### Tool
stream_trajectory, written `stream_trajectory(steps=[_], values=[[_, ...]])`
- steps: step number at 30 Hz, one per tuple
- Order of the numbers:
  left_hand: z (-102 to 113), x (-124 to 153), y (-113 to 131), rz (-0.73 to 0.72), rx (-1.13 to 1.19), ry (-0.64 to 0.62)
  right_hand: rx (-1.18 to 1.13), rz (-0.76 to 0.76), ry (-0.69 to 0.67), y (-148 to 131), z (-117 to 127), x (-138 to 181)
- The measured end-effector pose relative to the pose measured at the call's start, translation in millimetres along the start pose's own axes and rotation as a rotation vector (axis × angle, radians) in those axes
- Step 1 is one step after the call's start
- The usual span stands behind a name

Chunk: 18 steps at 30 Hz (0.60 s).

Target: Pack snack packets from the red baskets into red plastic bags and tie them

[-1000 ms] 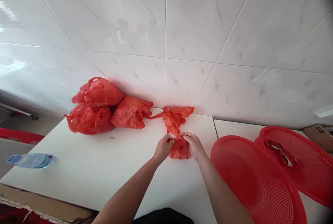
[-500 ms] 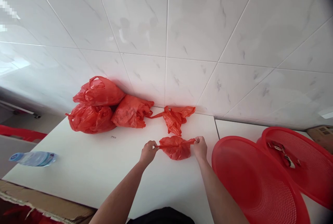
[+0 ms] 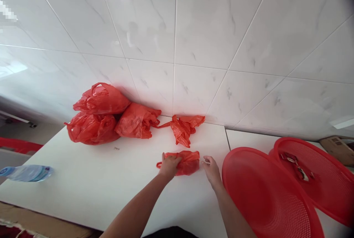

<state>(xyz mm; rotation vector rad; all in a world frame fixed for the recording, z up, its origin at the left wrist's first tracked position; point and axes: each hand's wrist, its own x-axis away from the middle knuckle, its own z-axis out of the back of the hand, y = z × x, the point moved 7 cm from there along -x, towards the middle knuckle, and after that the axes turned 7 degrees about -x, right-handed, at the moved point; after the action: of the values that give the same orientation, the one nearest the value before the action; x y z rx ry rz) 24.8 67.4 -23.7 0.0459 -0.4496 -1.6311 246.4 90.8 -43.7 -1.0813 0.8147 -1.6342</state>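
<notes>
A small red plastic bag (image 3: 188,163), bundled up, lies on the white table in front of me. My left hand (image 3: 168,165) grips its left end, with a handle loop poking out beside the fingers; part of the grip is hidden. Just off the bag's right end is my right hand (image 3: 212,168), open, its fingers slightly curled and holding nothing. A crumpled red bag (image 3: 182,130) lies just behind the bundle.
Filled red bags (image 3: 95,127) are piled against the tiled wall at the left. A water bottle (image 3: 29,173) lies on the table (image 3: 110,182). Red baskets (image 3: 257,190) overlap at the right, and a cardboard box (image 3: 336,149) stands beyond them.
Both hands were pulling the bag's twisted ends apart. Now my right hand has let go, and my left has moved right onto the bag's body.
</notes>
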Motion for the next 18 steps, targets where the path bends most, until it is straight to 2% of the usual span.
stream_trajectory(steps=[5, 10, 12, 15, 17, 18], values=[[29, 29, -75, 0.187, 0.055, 0.070, 0.012, 0.065, -0.102, -12, -11, 0], [74, 81, -164, 0.533, 0.117, 0.248, 0.029, 0.176, -0.223, -43, -53, -14], [89, 101, -189, 0.674, 0.078, 0.316, 0.097, 0.224, -0.269, -54, -70, -20], [112, 121, -199, 0.793, -0.031, 0.542, 0.210, 0.272, -0.306, -67, -87, -23], [117, 115, -185, 0.711, -0.003, 0.649, 0.234, 0.319, -0.292, -77, -90, -16], [114, 106, -172, 0.629, 0.072, 0.654, 0.245, 0.373, -0.277, -83, -89, -8]])
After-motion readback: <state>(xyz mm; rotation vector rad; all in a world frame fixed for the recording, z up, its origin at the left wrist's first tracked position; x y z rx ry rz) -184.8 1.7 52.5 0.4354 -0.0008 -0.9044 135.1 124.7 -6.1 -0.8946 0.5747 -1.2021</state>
